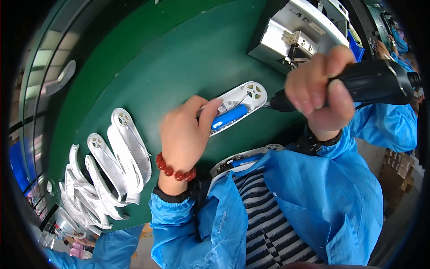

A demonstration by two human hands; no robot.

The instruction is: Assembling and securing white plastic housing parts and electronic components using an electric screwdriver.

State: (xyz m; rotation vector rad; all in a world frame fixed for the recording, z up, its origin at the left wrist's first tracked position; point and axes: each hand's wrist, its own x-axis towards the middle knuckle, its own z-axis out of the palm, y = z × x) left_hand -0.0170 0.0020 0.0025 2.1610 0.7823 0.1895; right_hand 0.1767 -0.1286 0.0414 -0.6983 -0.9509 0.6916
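A white, elongated casing (pixel 233 96) is laid open side up on the green counter (pixel 165 58), its visible end rounded and fitted with a round spoked grille (pixel 254 91); a blue cylinder (pixel 230 117) is seated lengthwise inside. Its long axis is slanted, the grille end pointed away and rightward. The hands are both occupied: the casing's other end is gripped by the left hand (pixel 186 125), a black power screwdriver (pixel 380 83) by the right hand (pixel 320 87).
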